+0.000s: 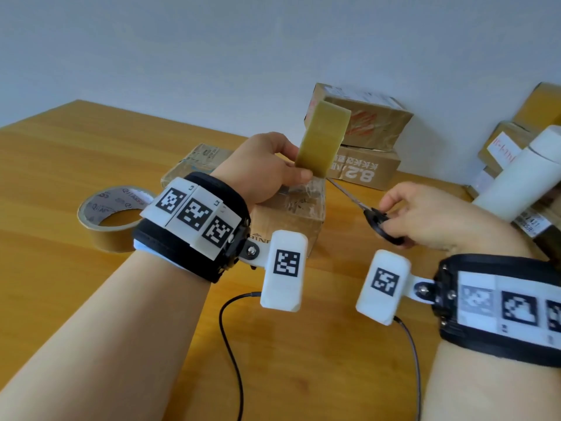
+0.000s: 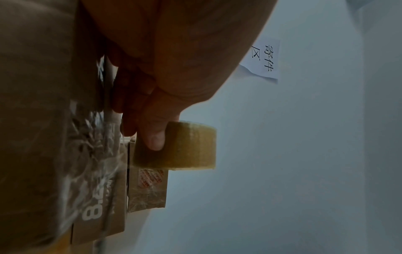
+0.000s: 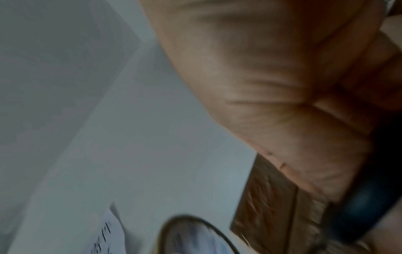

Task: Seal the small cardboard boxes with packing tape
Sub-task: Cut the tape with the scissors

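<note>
The small box point(image 1: 288, 214) sits on the table point(image 1: 76, 153), under the left hand point(image 1: 264, 168). That hand's fingers hold a tape roll point(image 1: 323, 138) up over the box. The right hand point(image 1: 425, 217) grips black scissors point(image 1: 376, 221), pointed at the tape.

Right wrist view blurred; scissors point(image 1: 368, 212) tips hidden behind tape roll point(image 1: 322, 138)

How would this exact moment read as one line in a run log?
left hand: holds tape roll above box | right hand: holds scissors, blades toward tape | step: cutting tape
</note>
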A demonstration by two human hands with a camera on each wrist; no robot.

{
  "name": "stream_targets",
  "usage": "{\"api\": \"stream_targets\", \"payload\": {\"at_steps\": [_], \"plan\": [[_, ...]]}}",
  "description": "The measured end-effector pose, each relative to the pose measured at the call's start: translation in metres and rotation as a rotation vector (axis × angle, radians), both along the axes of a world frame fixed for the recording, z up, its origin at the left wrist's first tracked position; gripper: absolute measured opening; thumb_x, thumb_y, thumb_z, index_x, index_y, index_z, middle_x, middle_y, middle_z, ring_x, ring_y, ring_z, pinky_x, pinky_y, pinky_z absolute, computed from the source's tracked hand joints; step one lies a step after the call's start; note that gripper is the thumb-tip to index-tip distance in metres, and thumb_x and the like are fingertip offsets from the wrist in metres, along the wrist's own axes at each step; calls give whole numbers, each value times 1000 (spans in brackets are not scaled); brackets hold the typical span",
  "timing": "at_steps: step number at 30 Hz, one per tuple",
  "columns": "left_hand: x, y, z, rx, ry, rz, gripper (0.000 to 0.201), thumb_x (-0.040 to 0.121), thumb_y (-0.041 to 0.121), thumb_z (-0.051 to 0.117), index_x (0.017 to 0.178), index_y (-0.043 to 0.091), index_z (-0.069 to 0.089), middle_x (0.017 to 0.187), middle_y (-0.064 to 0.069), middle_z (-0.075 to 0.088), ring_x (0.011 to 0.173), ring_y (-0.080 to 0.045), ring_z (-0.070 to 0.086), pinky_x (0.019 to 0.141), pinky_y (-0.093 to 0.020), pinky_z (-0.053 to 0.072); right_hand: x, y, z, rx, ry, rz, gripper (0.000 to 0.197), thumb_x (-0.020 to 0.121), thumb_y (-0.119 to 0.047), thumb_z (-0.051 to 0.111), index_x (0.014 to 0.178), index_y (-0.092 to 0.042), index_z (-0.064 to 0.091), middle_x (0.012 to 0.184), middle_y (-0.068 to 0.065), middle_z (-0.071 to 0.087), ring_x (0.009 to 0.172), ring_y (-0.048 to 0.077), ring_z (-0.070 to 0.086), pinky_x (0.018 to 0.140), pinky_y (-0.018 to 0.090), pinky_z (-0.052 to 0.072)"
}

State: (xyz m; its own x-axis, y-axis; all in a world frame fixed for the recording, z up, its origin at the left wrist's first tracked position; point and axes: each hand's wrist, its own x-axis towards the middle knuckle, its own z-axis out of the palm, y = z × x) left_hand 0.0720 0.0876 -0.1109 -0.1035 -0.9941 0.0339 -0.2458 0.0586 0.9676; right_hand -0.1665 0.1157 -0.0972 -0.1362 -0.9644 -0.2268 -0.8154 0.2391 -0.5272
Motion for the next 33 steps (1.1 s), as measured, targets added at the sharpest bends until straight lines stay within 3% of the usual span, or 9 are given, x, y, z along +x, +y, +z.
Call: {"api": "stream_targets", "payload": {"at_steps": [3, 5, 7, 10, 16, 23, 27, 30, 33], "plan": [[0, 0, 0, 1, -3, 10, 18, 80, 19, 81, 91, 19, 67, 86, -5, 75, 76, -24, 74, 77, -49, 61, -8, 12, 14, -22, -114, 64, 57, 59, -28, 93, 107, -24, 62, 90, 8, 76, 77, 23, 69, 66, 36, 54], [1, 0, 0, 2, -5, 14, 18, 80, 21, 81, 91, 20, 66, 85, -5, 75, 77, -25, 74, 78, -51, 61, -14, 20, 20, -15, -85, 112, 75, 38, -47, 88, 107, -30, 63, 88, 2, 77, 83, 23, 71, 77, 40, 55], [1, 0, 0, 2, -9, 16, 18, 80, 22, 81, 90, 21, 67, 85, -5, 75, 78, -27, 74, 79, -53, 60, -18, 27, 25, -7, -86, 139, 81, 29, -53, 85, 105, -33, 64, 89, 1, 77, 88, 25, 72, 87, 44, 53], [0, 1, 0, -4, -10, 24, 18, 81, 21, 81, 92, 19, 67, 87, -5, 75, 79, -26, 74, 80, -51, 60, -19, 30, 28, -4, -118, 190, 80, 28, -52, 86, 103, -33, 67, 91, 2, 76, 89, 27, 73, 87, 46, 55], [-2, 1, 0, -2, -8, 26, 17, 81, 19, 80, 91, 19, 66, 88, -5, 74, 79, -25, 74, 80, -49, 61, -13, 30, 31, -12, -143, 283, 76, 30, -50, 86, 103, -35, 68, 93, -3, 74, 86, 16, 72, 85, 39, 57], [-1, 1, 0, -19, -9, 21, 16, 81, 16, 80, 87, 19, 65, 89, -5, 70, 82, -26, 72, 81, -50, 60, -4, 17, 22, -45, -159, 341, 76, 25, -59, 88, 97, -43, 70, 92, -7, 74, 91, 17, 72, 95, 48, 56], [-1, 3, 1, -38, -12, 22, 17, 81, 14, 80, 84, 20, 64, 95, -12, 71, 84, -28, 71, 81, -52, 60, 4, 10, 16, -61, -162, 355, 77, 26, -54, 87, 99, -37, 70, 96, -5, 73, 90, 16, 72, 93, 45, 58], [-2, 4, 1, -44, -7, 20, 17, 81, 14, 80, 87, 19, 65, 92, -9, 70, 77, -22, 68, 80, -48, 61, 2, 5, 12, -92, -164, 343, 71, 29, -52, 87, 96, -38, 72, 95, -5, 73, 88, 15, 72, 92, 44, 59], [-2, 4, 1, -43, 1, 17, 17, 81, 14, 80, 88, 17, 65, 98, -12, 73, 82, -25, 72, 79, -46, 61, 1, 2, 10, -124, -177, 327, 61, 35, -45, 91, 94, -40, 73, 94, -6, 74, 88, 15, 71, 92, 44, 58]]}}
